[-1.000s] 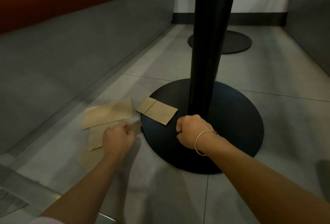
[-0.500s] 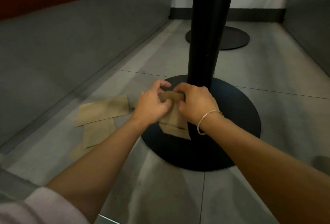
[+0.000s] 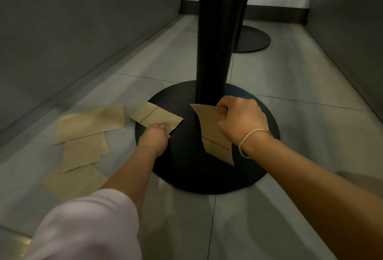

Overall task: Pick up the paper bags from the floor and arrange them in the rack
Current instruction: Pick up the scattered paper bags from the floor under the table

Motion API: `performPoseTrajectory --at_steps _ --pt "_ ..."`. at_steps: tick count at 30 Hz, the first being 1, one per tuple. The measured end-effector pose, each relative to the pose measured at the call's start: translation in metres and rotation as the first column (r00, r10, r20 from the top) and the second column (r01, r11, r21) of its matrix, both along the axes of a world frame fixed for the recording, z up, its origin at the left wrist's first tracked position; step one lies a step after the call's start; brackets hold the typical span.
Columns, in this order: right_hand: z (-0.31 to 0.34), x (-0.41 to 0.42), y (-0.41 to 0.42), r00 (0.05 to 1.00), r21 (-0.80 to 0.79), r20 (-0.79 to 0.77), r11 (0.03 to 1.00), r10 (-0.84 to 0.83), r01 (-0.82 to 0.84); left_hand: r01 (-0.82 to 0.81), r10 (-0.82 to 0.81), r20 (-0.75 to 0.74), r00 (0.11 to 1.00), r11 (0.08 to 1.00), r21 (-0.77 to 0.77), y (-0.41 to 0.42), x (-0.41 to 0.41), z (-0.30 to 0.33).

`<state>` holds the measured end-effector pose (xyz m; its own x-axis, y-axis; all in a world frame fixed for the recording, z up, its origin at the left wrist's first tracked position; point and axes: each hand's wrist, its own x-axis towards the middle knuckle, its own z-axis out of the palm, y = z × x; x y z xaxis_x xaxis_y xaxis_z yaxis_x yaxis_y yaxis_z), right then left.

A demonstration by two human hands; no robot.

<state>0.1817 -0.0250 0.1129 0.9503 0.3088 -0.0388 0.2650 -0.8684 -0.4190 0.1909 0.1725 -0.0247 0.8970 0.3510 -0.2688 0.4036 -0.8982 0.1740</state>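
Right hand grips one paper bag; left hand covers another bag, its fingers hidden, grip unclear.

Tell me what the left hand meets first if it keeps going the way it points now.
The left hand points forward at the folded paper bag lying across the black base's edge; its fingertips look already on it, though depth is unclear.

One brown bag held, perhaps four floor bags
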Motion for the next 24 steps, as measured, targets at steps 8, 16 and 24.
performPoseTrajectory --at_steps 8,16,24 --pt "0.007 -0.004 -0.010 1.000 0.005 0.028 1.000 -0.006 0.006 0.252 -0.225 -0.126 0.966 0.928 0.274 -0.008 -0.008 0.012" --pt "0.043 -0.023 -0.038 0.990 0.053 0.114 0.996 -0.081 0.075 0.322 -0.319 -0.047 0.947 0.942 0.091 -0.043 -0.057 0.048" --pt "0.120 -0.047 -0.096 0.933 0.059 0.263 0.970 -0.244 0.237 0.283 -0.095 0.597 0.797 0.931 -0.229 -0.104 -0.065 0.150"
